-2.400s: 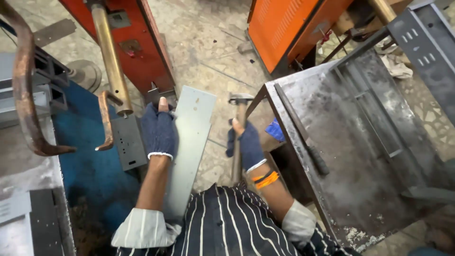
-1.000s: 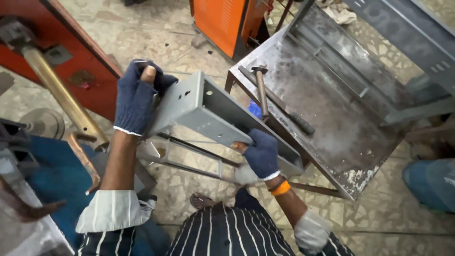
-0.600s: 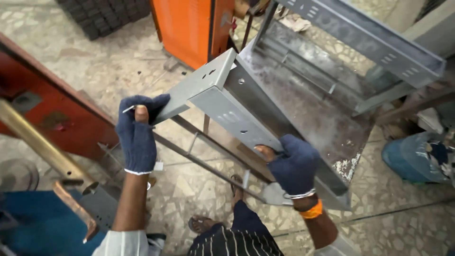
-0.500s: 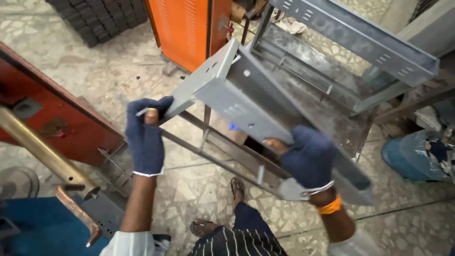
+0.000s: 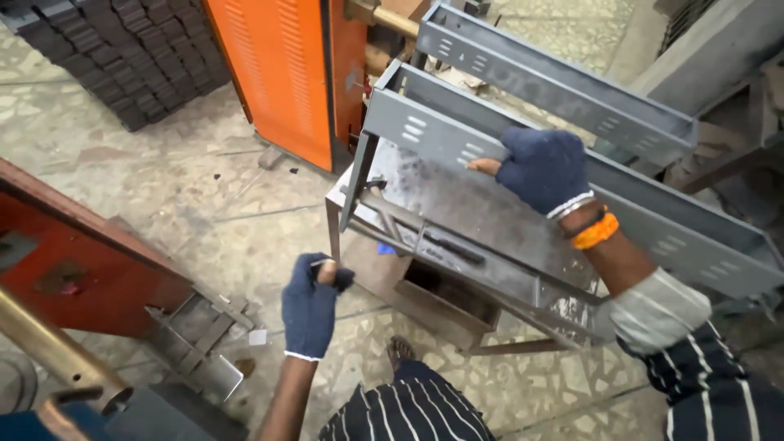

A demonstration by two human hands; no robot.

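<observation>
Steel worktop (image 5: 457, 204), far right: right hand (image 5: 543, 170) gripped grey channel (image 5: 572, 184); left hand (image 5: 310, 302) hung loosely curled, free. Better supported at both ends.

Grey channel (image 5: 457, 135), navy gloves (image 5: 543, 167), orange wristband (image 5: 594, 233), orange cabinet (image 5: 282, 73), striped black-and-white shirt (image 5: 408, 412).

grey channel (image 5: 572, 196) — right end cut off | right hand (image 5: 543, 167) grip — fingertips hidden
</observation>
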